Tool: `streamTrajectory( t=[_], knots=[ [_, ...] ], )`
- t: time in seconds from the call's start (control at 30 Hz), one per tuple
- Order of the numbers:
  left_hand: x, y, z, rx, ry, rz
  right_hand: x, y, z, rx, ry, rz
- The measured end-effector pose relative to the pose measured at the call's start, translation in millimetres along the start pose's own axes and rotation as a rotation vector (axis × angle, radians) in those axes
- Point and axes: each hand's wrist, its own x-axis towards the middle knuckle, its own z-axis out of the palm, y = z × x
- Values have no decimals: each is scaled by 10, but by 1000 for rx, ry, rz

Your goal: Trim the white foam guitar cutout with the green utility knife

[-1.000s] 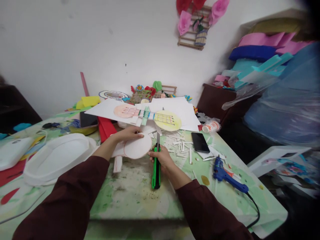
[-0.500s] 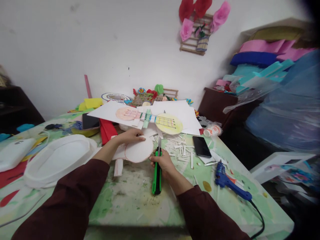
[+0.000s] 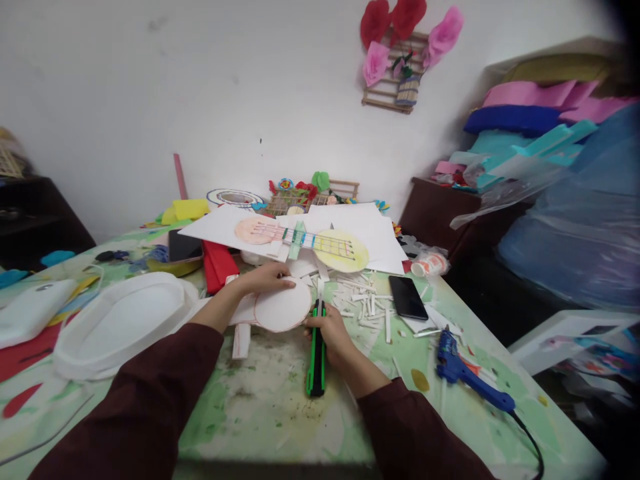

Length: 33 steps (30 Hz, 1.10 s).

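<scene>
Almost nothing changes over the last second beyond a slight view shift, so the work seems paused: your right hand (image 3: 330, 330) stays wrapped around the green-and-black utility knife (image 3: 317, 360), beside the round white cutout (image 3: 283, 307) before you; your left hand (image 3: 270, 277) lies over it, its underside grip hidden.

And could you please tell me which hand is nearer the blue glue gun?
Right: the right hand, holding the green cutter, is left of the glue gun; the left hand is farther left, on the white cutout.
</scene>
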Motion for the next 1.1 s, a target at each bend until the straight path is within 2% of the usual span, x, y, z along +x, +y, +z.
streamTrajectory(
  t=[0.2, 0.3, 0.4, 0.53, 0.6, 0.7, 0.8, 0.93, 1.0, 1.1],
  knots=[
    [17, 16, 101, 40, -8, 17, 36, 36, -18, -22, 7, -4],
    [24, 92, 152, 145, 57, 63, 58, 63, -32, -8, 46, -24],
    [2, 291, 171, 253, 151, 119, 80, 83, -55, 30, 65, -50],
    [-78, 713, 194, 289, 245, 200, 127, 66, -118, 81, 98, -104],
    [-143, 915, 245, 325, 253, 271, 156, 43, -163, 113, 109, -148],
    [-280, 1096, 411, 414, 299, 349, 188, 8, -229, 166, 135, -175],
    [-439, 1115, 668, 478, 330, 380, 202, -16, -276, 207, 174, -179],
    [-591, 1057, 972, 494, 166, 473, 215, -42, -315, 220, 197, -188],
    [-633, 1071, 1047, 471, 140, 461, 221, -60, -331, 220, 205, -197],
    [-695, 1169, 1070, 409, 198, 377, 220, -100, -352, 228, 211, -214]
  ],
)
